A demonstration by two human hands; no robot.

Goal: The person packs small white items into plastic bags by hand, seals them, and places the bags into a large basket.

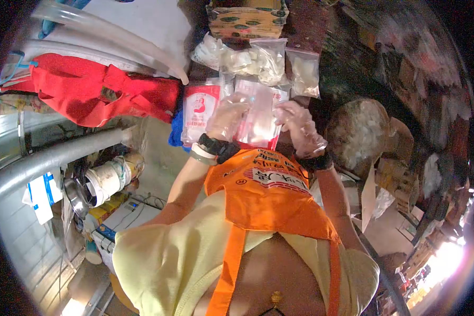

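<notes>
A small clear plastic bag is stretched between my hands, above a red-and-white printed packet. My left hand, in a thin transparent glove, grips the bag's left side, with its fingertips partly hidden by glare. On the other side, my right hand, gloved the same way, pinches the bag's right edge with thumb and fingers. Another red-and-white packet lies just left of my left hand. Beyond my hands are a filled zip bag with pale contents and a smaller zip bag beside it.
A red cloth bag lies to the left, near a translucent tube. At the back stands a patterned cardboard box. A round wooden-looking top is at the right. A white bucket sits lower left.
</notes>
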